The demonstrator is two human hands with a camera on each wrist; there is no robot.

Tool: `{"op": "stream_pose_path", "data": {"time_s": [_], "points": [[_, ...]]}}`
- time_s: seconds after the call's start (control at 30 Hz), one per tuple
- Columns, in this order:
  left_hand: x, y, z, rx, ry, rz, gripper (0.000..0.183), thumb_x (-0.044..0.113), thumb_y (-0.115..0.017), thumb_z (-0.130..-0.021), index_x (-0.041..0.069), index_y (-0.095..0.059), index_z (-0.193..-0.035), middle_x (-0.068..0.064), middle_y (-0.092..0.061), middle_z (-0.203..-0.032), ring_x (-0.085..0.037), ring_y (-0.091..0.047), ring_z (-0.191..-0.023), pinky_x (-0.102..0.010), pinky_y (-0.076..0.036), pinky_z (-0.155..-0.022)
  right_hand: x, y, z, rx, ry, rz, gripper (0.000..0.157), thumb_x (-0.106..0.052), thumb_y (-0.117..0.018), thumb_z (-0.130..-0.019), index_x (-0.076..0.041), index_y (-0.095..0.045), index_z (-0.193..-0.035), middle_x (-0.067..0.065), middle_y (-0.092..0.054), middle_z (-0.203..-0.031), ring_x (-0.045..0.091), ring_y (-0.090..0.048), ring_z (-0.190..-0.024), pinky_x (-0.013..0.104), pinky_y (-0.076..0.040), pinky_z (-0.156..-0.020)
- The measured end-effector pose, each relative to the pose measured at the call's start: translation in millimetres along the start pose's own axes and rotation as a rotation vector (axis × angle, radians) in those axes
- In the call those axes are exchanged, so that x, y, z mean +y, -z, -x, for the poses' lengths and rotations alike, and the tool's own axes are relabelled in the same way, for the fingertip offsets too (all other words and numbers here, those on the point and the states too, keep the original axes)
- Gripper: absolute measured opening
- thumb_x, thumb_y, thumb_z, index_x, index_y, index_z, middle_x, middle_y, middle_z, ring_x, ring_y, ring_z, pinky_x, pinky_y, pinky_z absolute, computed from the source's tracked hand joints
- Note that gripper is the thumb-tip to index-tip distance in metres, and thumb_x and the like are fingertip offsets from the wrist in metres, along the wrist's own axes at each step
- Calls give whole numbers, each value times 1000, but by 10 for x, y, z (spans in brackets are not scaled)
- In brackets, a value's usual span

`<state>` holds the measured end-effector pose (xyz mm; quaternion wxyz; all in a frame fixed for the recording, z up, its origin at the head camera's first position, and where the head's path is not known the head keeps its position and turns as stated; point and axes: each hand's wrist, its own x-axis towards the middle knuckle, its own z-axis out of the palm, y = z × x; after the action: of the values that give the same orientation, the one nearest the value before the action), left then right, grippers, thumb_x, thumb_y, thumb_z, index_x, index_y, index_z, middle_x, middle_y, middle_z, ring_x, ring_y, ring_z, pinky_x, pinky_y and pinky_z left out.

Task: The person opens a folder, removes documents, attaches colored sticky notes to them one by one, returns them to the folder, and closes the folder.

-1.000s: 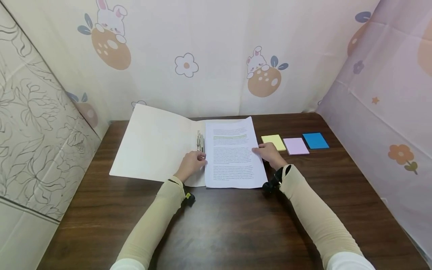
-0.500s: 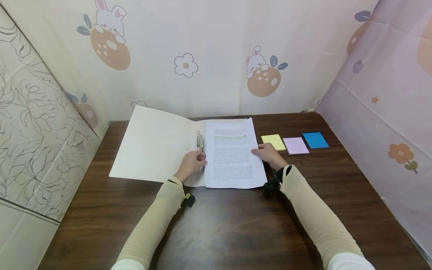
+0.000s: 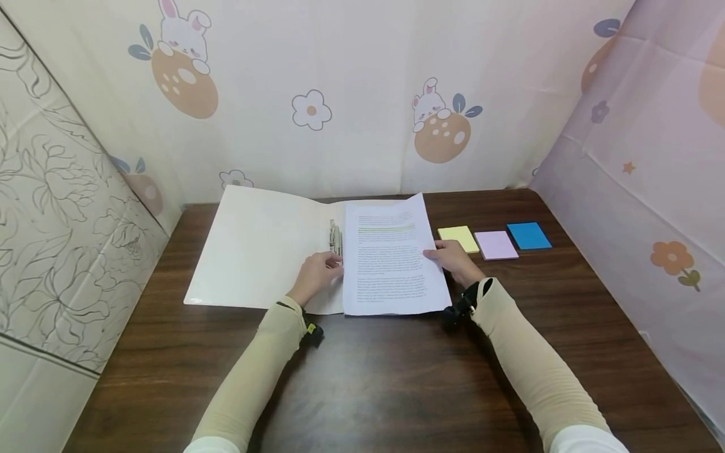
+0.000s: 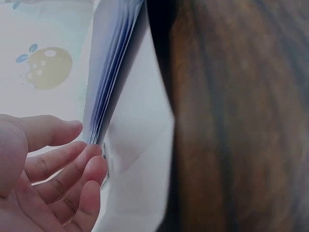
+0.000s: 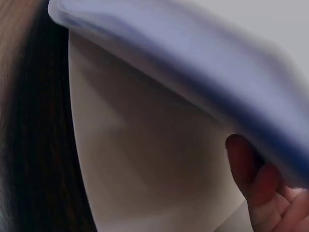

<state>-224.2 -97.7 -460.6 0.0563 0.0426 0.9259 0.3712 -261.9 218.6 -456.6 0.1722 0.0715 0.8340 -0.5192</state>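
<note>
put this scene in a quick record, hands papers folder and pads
left hand: touches left edge of papers
right hand: grips their right edge
papers: printed stack, one green-highlighted line, partly lifted off the folder
folder: white, open, metal clip near its fold
right of papers: yellow pad, lilac pad, blue pad
surface: brown table

a stack of printed sheets (image 3: 391, 267) over an open white folder (image 3: 260, 245)
from here i see the folder spread on the dark wood table (image 3: 385, 384), a metal clip (image 3: 336, 238) near its fold; the white stack, just right of that clip, is raised off the right cover along its right side, text facing up, a green streak near the top, far right corner curling.
</note>
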Motion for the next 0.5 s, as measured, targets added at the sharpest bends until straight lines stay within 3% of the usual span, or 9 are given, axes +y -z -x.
{"op": "stream_pose_path", "data": {"time_s": [0.2,0.5], "points": [[-27,146,27,27,-45,-16,27,16,-66,-89,4,-69,-114,-11,-73,-101,-25,-67,-94,-38,-52,-83,14,-8,-13,-4,-6,14,40,-12,-52,-99,5,-51,-135,25,-63,-122,10,-64,-81,24,-51,-69],[-83,408,36,68,-11,-47,30,17,-63,-92,3,-67,-118,-14,-72,-106,-28,-66,-99,-41,-50,-87,32,35,-22,22,2,20,42,-17,-54,-99,6,-52,-135,24,-64,-121,10,-63,-79,23,-51,-68]]}}
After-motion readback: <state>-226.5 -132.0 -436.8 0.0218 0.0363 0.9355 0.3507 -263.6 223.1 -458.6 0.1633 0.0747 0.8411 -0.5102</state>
